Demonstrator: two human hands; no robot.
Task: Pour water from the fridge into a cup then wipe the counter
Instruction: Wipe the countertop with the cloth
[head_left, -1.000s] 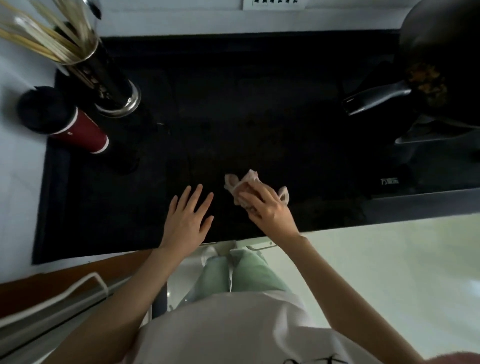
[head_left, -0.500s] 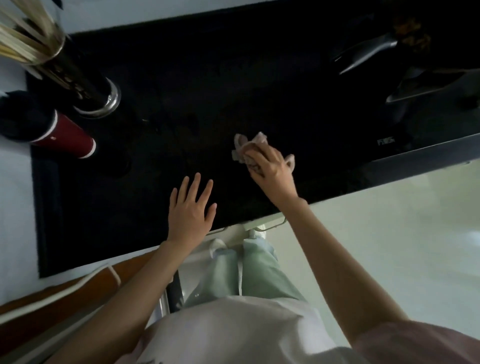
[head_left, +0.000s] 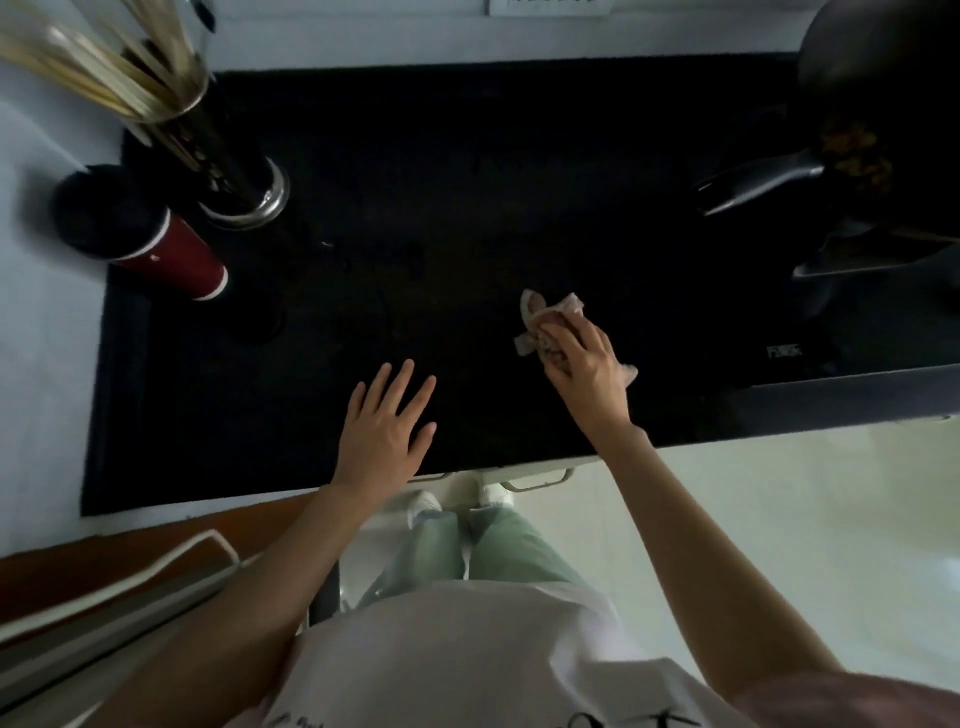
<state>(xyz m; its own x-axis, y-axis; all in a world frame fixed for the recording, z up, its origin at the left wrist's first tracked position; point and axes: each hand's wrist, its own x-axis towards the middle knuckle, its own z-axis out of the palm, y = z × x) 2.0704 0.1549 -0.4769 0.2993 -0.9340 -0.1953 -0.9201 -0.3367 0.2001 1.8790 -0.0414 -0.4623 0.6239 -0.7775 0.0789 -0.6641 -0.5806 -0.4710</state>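
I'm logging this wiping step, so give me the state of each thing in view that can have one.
left hand: open, fingers spread, flat on the counter
right hand: grips the cloth, pressing it on the counter
cloth: crumpled, under the right hand
counter: black; too dark to tell wet from dry
red cup: upright, black lid on
chopstick holder: upright, full of chopsticks
pan: holds some food

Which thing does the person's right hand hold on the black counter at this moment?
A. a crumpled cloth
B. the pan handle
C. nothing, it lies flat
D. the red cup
A. The right hand has its fingers curled over a crumpled cloth pressed on the black counter, while the left hand lies flat with fingers spread.
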